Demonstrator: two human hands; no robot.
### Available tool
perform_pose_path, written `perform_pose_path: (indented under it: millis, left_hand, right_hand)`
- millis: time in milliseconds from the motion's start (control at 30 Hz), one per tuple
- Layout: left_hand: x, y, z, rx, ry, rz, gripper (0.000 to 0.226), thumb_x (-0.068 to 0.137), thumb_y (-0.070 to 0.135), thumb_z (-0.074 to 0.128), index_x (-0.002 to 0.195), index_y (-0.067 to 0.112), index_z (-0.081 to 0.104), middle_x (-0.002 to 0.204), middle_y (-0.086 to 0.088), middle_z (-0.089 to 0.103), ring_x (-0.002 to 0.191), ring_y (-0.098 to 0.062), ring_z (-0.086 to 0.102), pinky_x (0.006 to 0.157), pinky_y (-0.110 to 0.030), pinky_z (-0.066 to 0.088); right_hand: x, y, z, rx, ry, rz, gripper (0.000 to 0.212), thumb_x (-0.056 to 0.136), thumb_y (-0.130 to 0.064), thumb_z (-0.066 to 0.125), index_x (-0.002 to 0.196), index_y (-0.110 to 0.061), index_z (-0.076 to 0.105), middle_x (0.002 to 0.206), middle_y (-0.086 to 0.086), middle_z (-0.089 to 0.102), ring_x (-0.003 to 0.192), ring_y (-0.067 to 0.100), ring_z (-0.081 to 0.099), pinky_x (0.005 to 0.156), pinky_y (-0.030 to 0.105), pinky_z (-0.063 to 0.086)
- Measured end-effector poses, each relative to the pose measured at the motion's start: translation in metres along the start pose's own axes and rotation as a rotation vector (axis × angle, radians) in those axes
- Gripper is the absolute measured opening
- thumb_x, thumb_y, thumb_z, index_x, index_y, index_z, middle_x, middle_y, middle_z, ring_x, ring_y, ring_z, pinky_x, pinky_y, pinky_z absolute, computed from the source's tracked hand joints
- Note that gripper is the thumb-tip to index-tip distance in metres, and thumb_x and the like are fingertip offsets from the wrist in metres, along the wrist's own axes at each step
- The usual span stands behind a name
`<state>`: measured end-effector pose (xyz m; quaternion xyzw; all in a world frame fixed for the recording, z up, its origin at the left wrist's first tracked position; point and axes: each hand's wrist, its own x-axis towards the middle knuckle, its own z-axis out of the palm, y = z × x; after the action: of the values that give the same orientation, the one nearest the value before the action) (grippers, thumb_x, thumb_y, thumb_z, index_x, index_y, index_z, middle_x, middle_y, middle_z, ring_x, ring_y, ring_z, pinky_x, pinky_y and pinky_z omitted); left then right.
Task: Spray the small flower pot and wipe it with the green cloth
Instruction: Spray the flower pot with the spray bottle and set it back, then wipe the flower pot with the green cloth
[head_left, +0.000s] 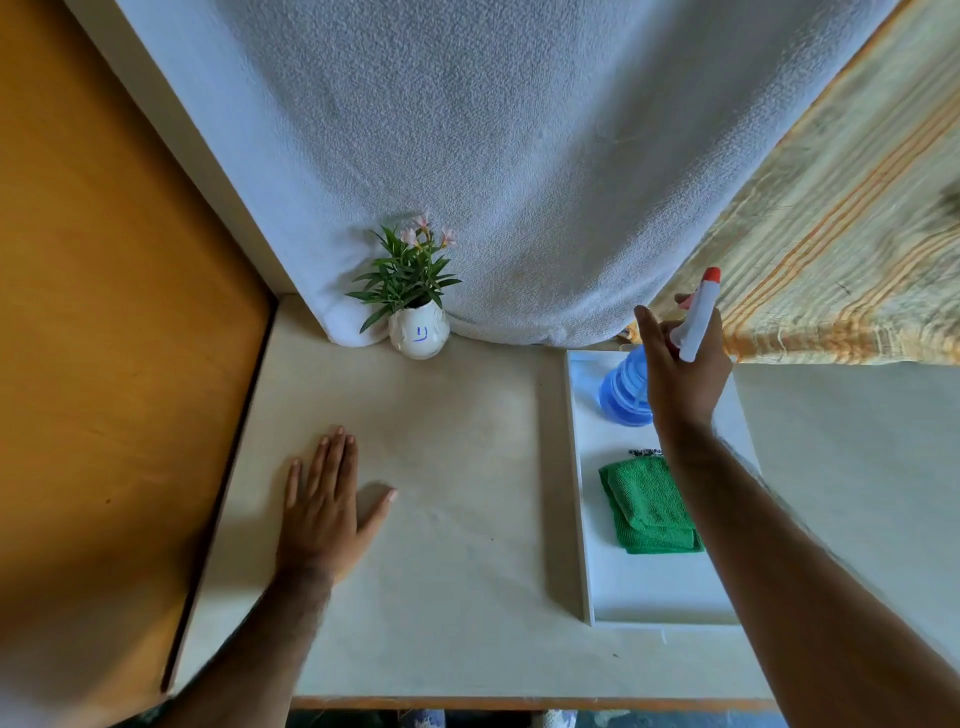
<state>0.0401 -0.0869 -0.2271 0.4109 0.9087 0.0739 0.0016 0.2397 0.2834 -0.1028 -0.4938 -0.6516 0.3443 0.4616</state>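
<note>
Flower pot (418, 332) bears blue mark, perhaps "J".

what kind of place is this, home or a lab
Probably a home, at a makeshift work table: a white towel and a striped cloth hang as backdrops, beside an orange wooden panel and a small flower pot.

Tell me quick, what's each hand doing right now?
Left hand: open, flat on the table, holding nothing.
Right hand: fingers closed around the spray bottle, above the white tray.

pot (419, 332) left of tray (581, 467), cloth (649, 506) in tray
</note>
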Motion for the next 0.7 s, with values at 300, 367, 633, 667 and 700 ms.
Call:
perform_pose_path:
  millis: [300,367,633,667,700]
  left_hand:
    - [-0.001,-0.002,0.0,-0.002,-0.007,-0.011,0.092,0.093,0.068,0.037,0.161,0.006,0.032,0.17,-0.014,0.033,0.155,-0.031,0.036,0.126,-0.059,0.027]
    - [0.0,-0.002,0.001,-0.004,-0.005,-0.009,0.092,0.093,0.068,0.037,0.161,0.006,0.031,0.17,-0.014,0.032,0.156,-0.031,0.035,0.126,-0.059,0.026]
    - [-0.002,-0.001,0.004,-0.007,0.068,-0.007,0.089,0.096,0.068,0.037,0.161,0.007,0.031,0.17,-0.013,0.034,0.156,-0.03,0.033,0.127,-0.059,0.028]
    - [-0.003,0.0,0.005,-0.001,0.088,-0.001,0.087,0.098,0.067,0.039,0.16,0.006,0.033,0.169,-0.014,0.036,0.155,-0.032,0.036,0.125,-0.06,0.031]
    - [-0.004,0.0,0.005,0.006,0.107,0.005,0.086,0.098,0.066,0.041,0.159,0.005,0.035,0.167,-0.015,0.038,0.154,-0.033,0.038,0.124,-0.061,0.033]
  right_hand:
    - [0.003,-0.002,-0.004,-0.039,-0.116,-0.042,0.038,0.083,-0.052,0.081,0.105,-0.031,0.058,0.077,-0.002,0.066,0.068,0.007,0.061,0.075,0.044,0.057]
    - [0.0,-0.001,-0.01,-0.039,-0.185,-0.045,0.046,0.082,-0.049,0.083,0.116,-0.031,0.058,0.085,-0.005,0.066,0.076,0.005,0.063,0.081,0.035,0.057]
    - [-0.094,0.044,-0.085,-0.266,-0.424,-0.163,0.095,0.09,-0.061,0.064,0.162,-0.016,0.022,0.167,0.005,0.029,0.155,0.015,0.023,0.125,0.036,0.021]
    - [-0.107,0.053,-0.097,-0.35,-0.533,-0.254,0.095,0.091,-0.06,0.063,0.163,-0.015,0.022,0.169,0.005,0.026,0.156,0.016,0.02,0.126,0.033,0.019]
    - [-0.117,0.064,-0.106,-0.429,-0.619,-0.355,0.094,0.092,-0.059,0.062,0.163,-0.013,0.021,0.17,0.004,0.023,0.157,0.018,0.017,0.126,0.033,0.018]
